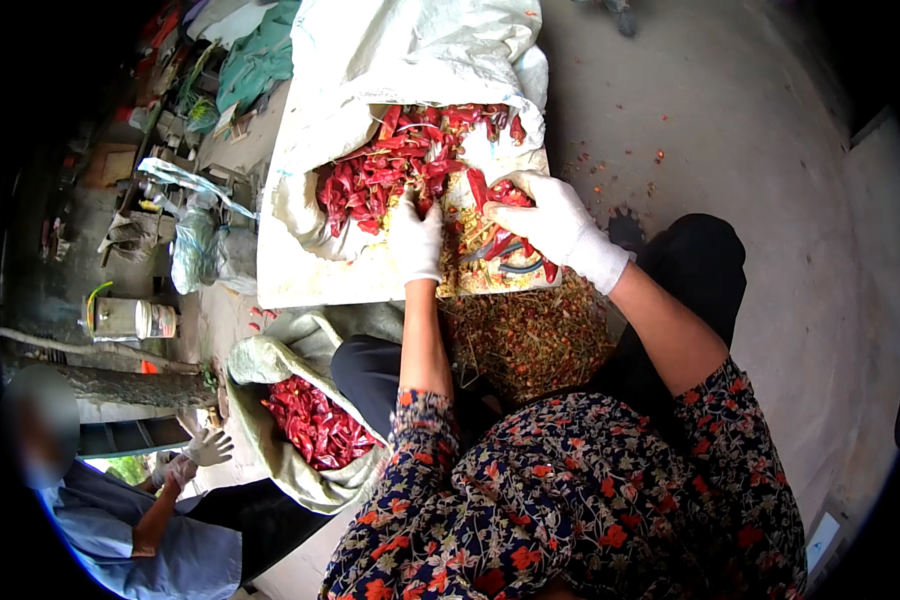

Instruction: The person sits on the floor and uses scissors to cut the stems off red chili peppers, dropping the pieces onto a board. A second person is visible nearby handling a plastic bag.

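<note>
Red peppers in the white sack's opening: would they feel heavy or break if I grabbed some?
The red peppers are probably light: their skins look shrivelled. They may be fragile, since small bits lie nearby. Piled loosely, they might slide apart.

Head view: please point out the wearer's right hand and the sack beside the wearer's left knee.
Right hand (pixel 555 214), head view: on the gloved middle of the hand.
Sack (pixel 255 365), head view: on its rolled rim.
</note>
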The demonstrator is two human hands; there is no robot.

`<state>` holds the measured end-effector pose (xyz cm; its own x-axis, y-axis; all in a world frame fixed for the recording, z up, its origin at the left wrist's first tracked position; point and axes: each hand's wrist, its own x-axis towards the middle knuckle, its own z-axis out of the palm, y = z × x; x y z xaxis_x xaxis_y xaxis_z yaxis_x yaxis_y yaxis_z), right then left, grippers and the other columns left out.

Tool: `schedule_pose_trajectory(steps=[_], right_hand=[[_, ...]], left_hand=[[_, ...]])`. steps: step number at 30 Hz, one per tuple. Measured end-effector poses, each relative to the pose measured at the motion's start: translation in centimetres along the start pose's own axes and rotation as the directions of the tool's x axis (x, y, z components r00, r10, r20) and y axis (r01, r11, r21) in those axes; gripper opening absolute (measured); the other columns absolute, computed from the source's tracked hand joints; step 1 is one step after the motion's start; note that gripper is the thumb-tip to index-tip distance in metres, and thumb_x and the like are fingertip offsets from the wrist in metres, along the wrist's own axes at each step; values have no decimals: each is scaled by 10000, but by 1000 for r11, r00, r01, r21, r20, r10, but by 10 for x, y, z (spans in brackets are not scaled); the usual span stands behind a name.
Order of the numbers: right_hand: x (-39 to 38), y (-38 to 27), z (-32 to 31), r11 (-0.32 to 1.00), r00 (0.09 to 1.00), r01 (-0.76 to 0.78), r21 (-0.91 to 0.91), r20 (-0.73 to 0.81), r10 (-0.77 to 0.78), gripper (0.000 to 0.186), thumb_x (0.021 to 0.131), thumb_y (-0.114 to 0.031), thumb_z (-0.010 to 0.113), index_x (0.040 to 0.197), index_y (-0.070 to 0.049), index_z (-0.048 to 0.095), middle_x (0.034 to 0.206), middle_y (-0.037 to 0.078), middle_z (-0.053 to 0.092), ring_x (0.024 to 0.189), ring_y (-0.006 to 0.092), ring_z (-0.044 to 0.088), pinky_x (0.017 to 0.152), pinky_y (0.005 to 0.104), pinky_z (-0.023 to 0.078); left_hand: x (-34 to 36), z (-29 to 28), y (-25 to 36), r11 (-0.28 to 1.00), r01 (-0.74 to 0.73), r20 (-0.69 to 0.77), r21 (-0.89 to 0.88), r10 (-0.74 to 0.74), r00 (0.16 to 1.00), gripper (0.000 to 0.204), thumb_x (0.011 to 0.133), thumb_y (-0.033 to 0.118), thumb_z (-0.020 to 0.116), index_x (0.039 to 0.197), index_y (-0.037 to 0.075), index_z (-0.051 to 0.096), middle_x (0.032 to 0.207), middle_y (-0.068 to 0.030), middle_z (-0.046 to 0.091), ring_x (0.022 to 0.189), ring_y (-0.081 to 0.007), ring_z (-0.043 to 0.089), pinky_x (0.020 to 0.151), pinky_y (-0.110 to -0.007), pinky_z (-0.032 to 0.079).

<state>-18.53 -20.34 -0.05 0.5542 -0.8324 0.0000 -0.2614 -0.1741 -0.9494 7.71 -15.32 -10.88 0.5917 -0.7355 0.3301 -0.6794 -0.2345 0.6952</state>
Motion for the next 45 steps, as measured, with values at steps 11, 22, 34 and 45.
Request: schedule_pose_trajectory(steps=[11, 22, 34, 45], right_hand=[[-10, 12, 37, 704, 947, -201, 681, 319, -37, 738, 952, -109, 772, 1533, 112, 374, 1368, 160, 652, 1160, 199, 672, 1026, 300, 530], [-19, 6, 21, 776, 828, -248, 579, 543, -141, 389, 1019, -97, 687, 1345, 95, 598, 1168, 94, 745, 1001, 94, 697, 884, 257, 572], [-24, -9, -13, 803, 995, 91, 588, -77, -57, 404, 977, -128, 741, 1337, 19, 631, 1097, 82, 731, 970, 144, 704, 899, 288, 599], [-6, 4, -16, 994, 964, 75, 85, -263, -50, 366, 993, -105, 711, 1318, 40, 625, 1126, 94, 741, 979, 83, 666, 876, 285, 568]], left_hand=[[-75, -64, 100, 606, 284, 377, -743, 28, 926, 395, 1047, 142, 629, 1412, -3, 584, 1302, -85, 664, 1134, -151, 606, 1022, -306, 474], [-87, -84, 124, 898, -135, 26, -420, 161, 987, 158, 1012, 141, 691, 982, -15, 693, 929, -55, 673, 844, -208, 605, 797, -345, 494], [-74, -61, 90, 939, -325, 751, 116, 131, 647, 629, 957, 660, 668, 963, 42, 784, 765, -169, 738, 694, -305, 710, 672, -439, 564], [9, 70, 52, 942, 24, 237, 335, -109, 965, 533, 840, 273, 819, 1309, 82, 653, 1176, -225, 744, 1053, -394, 732, 924, -464, 573]])
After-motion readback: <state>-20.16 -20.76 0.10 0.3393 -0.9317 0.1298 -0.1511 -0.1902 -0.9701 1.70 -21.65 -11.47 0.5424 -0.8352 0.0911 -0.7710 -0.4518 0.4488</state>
